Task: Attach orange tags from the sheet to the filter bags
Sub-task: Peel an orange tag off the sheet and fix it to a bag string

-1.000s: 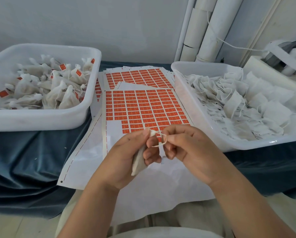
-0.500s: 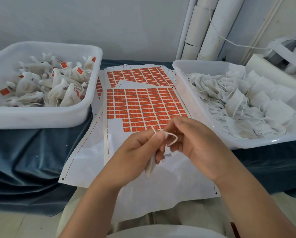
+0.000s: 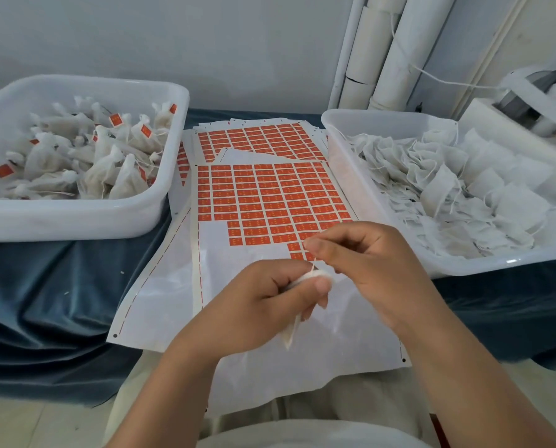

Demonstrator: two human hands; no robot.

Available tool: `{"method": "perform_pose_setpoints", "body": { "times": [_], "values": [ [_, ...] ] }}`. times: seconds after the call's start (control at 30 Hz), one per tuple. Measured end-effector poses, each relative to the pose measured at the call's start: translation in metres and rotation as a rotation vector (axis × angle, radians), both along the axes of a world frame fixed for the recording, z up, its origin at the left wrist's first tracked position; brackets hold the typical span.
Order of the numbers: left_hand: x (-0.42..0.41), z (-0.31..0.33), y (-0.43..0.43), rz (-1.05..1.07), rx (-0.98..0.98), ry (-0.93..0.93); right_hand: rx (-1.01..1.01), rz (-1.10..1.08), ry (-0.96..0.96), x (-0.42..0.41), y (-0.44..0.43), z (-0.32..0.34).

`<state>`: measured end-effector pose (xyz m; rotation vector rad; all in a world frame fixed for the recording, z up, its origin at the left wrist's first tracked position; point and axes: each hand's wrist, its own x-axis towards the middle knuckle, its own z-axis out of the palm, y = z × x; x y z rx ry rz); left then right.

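Head view, the only one:

- Two hands in frame, over the near, bare part of the top sheet (image 3: 238,270).
- Left hand (image 3: 270,299): fingers curled round one filter bag (image 3: 290,333), clamping its bunched neck under the thumb. The bag's body hangs down below the fist, clear of the paper as far as I can tell.
- Right hand (image 3: 367,253): fingers curled, thumb and forefinger pinching the thin string (image 3: 315,262) that rises from the bag's neck. The two hands are just beside each other.
- Orange tags (image 3: 272,202): a dense grid on the top sheet, too many to count. The lower rows are partly stripped.
- A second sheet (image 3: 257,140) lies behind and partly under the first. An edge of a third (image 3: 182,156) shows at the left.
- Two white bins. The left bin (image 3: 76,221) holds filled, tied bags (image 3: 102,169), several with orange tags showing. The right bin (image 3: 496,265) holds flat untagged bags (image 3: 464,195). Both piles are too tangled to count.
- One blue cloth (image 3: 44,302) lies under everything.
- Three white pipes (image 3: 406,50) stand against the wall behind.
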<state>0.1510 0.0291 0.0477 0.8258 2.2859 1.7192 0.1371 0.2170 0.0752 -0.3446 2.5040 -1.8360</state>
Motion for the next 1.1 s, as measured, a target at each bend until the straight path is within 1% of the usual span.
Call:
{"method": "perform_pose_setpoints", "body": {
  "times": [0.13, 0.2, 0.27, 0.33, 0.47, 0.53, 0.6, 0.67, 0.73, 0.8, 0.87, 0.97, 1.03, 1.07, 1.1],
  "values": [
    [-0.002, 0.001, -0.001, 0.036, 0.107, -0.027, -0.018, -0.002, 0.039, 0.0, 0.001, 0.0],
    [-0.003, 0.002, -0.003, 0.062, 0.155, -0.042, -0.012, 0.065, 0.067, 0.001, 0.002, 0.005],
    [-0.003, 0.003, -0.005, 0.081, 0.207, -0.064, 0.036, 0.126, 0.137, 0.005, 0.001, 0.008],
    [-0.003, 0.002, -0.006, 0.088, 0.247, -0.091, 0.029, 0.11, 0.17, 0.007, -0.003, 0.008],
    [-0.003, -0.001, -0.007, 0.054, 0.347, -0.173, -0.103, 0.034, 0.105, 0.01, -0.011, 0.004],
    [-0.003, -0.003, -0.007, 0.025, 0.39, -0.196, -0.098, 0.06, 0.108, 0.012, -0.013, 0.005],
    [-0.003, -0.004, -0.007, 0.027, 0.418, -0.206, -0.036, 0.074, 0.193, 0.015, -0.013, 0.008],
    [-0.004, -0.003, -0.006, 0.065, 0.397, -0.189, 0.089, 0.093, 0.334, 0.017, -0.01, 0.013],
    [-0.006, -0.001, -0.008, 0.094, 0.327, -0.139, 0.254, 0.128, 0.462, 0.017, -0.007, 0.017],
    [-0.006, 0.002, -0.011, 0.101, 0.244, -0.095, 0.415, 0.136, 0.538, 0.016, -0.004, 0.02],
    [-0.006, 0.003, -0.014, 0.093, 0.181, -0.066, 0.517, 0.135, 0.572, 0.014, -0.001, 0.02],
    [-0.006, 0.003, -0.013, 0.092, 0.137, -0.043, 0.55, 0.113, 0.582, 0.013, 0.001, 0.017],
    [-0.007, 0.002, -0.01, 0.101, 0.134, -0.032, 0.552, 0.051, 0.594, 0.014, -0.003, 0.015],
    [-0.007, 0.002, -0.009, 0.101, 0.141, -0.036, 0.521, 0.02, 0.576, 0.014, -0.005, 0.014],
    [-0.007, 0.0, -0.009, 0.102, 0.156, -0.056, 0.452, 0.001, 0.518, 0.013, -0.006, 0.012]
  ]
}}
